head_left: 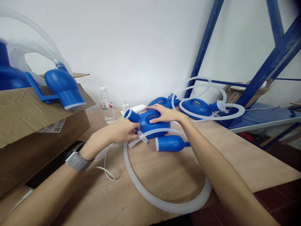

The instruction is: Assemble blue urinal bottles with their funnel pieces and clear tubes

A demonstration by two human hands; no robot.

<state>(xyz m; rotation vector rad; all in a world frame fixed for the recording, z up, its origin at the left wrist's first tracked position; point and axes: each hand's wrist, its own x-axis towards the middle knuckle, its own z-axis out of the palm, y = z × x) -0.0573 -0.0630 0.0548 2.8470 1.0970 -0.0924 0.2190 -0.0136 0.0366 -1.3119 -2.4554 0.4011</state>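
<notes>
Looks like your right hand (162,113) is spread over the blue jug (154,127) beneath it, probably for steadying, while your left hand (125,130) pinches the clear cap (142,137) just beside it.

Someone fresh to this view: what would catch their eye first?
Probably the central blue bottle, with the right hand on top and the left hand at its left end. Next, the long white tube looping over the table, and at far left the blue cup-shaped piece by the cardboard box.

Left wrist (88,151) — broad grey strap (80,161)
</notes>
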